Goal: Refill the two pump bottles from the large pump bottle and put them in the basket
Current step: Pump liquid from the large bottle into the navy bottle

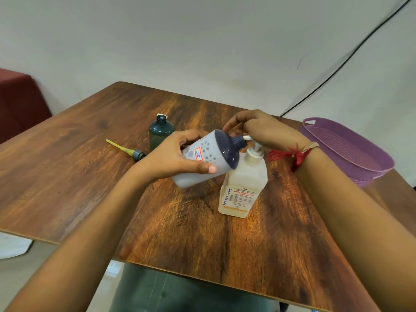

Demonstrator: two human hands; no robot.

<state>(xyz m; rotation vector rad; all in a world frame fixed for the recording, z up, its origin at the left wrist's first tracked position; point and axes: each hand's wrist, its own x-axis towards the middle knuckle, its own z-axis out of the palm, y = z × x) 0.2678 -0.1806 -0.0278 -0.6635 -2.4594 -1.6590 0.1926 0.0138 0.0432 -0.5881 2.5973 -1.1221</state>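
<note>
My left hand [180,154] grips a white pump bottle with a dark blue top [209,158], tilted so its open neck meets the nozzle of the large pump bottle [244,188], which stands upright at the table's middle. My right hand [258,128] rests on top of the large bottle's pump head, fingers curled over it. A dark green bottle [161,131] stands open behind my left hand. Its pump with a yellow tube [127,150] lies on the table to the left. The purple basket [369,167] sits at the right edge.
The wooden table [67,172] has bare surface at the left and front. A black cable [337,73] runs down the wall behind the basket. A dark red object [20,102] stands at far left beyond the table.
</note>
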